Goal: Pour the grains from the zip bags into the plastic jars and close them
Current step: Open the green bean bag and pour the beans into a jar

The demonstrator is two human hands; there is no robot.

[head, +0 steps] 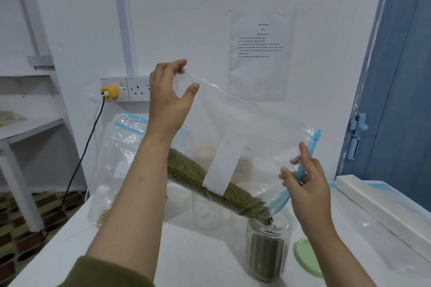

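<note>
My left hand (169, 98) pinches the bag (233, 147) by its far corner, raised; my right hand (305, 184) grips the blue zip edge over the jar (268, 247), near right. I'd keep the mouth narrow and tilt slowly, lest beans (210, 179) spill.

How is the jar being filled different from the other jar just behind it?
The jar being filled is mostly full of green grains, pouring from the zip bag; the jar behind looks empty. The first stands in plain view, nearer; the second shows only dimly through the bag. Both are clear, upright and lidless.
</note>
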